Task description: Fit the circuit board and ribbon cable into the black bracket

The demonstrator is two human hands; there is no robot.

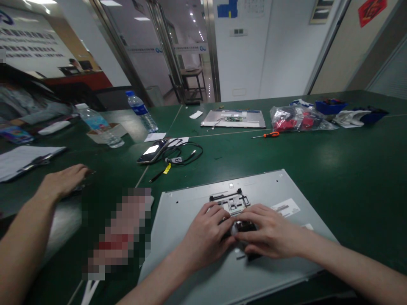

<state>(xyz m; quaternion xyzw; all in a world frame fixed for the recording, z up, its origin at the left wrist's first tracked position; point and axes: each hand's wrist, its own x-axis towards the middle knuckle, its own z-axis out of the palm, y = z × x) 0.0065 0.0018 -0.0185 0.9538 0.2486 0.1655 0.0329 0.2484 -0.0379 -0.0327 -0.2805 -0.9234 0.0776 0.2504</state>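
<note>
A grey flat monitor back panel (190, 212) lies face down on the green table (333, 161) right in front of me. My left hand (206, 235) and my right hand (270, 231) meet over its middle, fingers curled round a small black part (244, 226) just below the black mounting bracket (233, 200). Both hands press on that part; most of it is hidden under my fingers.
Another person's arm and hand (63, 180) rest on the table at left. Two water bottles (141, 111), a phone (152, 152) with a black cable, an orange screwdriver (270, 134), a second panel (233, 119), bagged parts (299, 117) and a clipboard (25, 159) lie farther out.
</note>
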